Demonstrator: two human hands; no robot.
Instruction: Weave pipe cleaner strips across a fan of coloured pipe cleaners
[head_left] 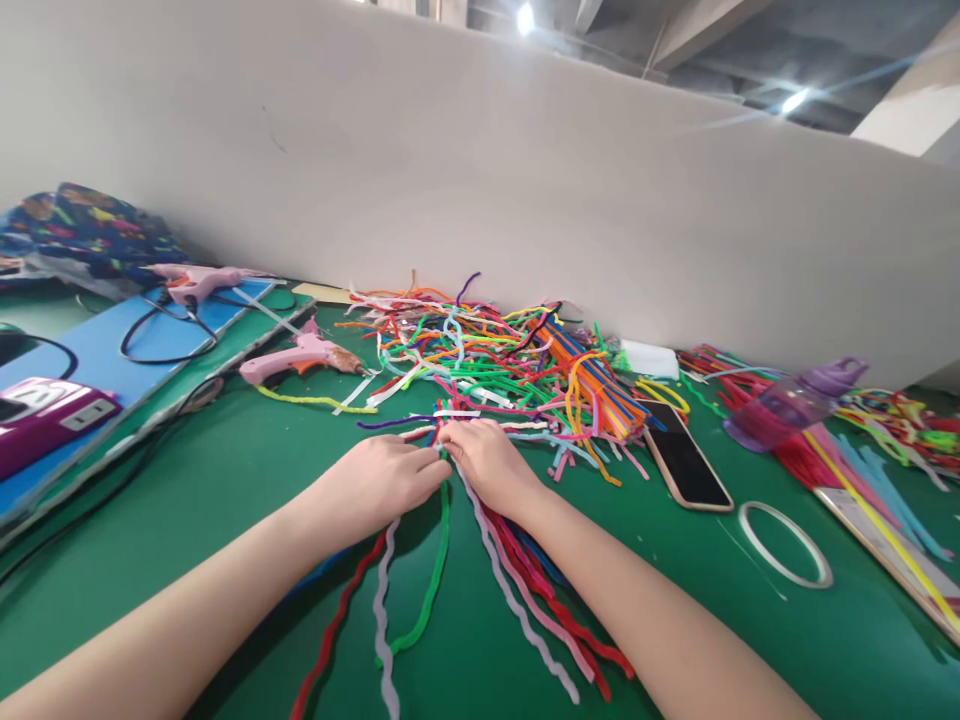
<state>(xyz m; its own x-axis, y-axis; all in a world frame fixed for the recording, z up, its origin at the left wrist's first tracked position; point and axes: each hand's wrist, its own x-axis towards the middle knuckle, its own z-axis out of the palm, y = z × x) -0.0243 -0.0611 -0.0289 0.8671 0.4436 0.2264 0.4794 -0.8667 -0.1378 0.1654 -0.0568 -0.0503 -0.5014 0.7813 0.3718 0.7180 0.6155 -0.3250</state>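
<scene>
My left hand [384,474] and my right hand [491,462] meet over the green tabletop [247,590], fingers closed in a pinch on a bunch of fuzzy pipe cleaners. Below the left hand trail a red pipe cleaner [339,620], a wavy lavender pipe cleaner [384,590] and a curved green pipe cleaner [433,580]. More strands, among them a pink pipe cleaner [551,625] and a dark red pipe cleaner [589,632], fan out under the right wrist. The fingers hide the exact point where the strands come together.
Beyond my hands lies a tangled pile of pipe cleaners [457,345]. Pink glue guns [304,352] with cords are at left, near a purple device [52,425]. A phone [686,460], a tape roll [786,545] and a purple bottle [787,405] are at right. A pale partition [450,160] stands behind.
</scene>
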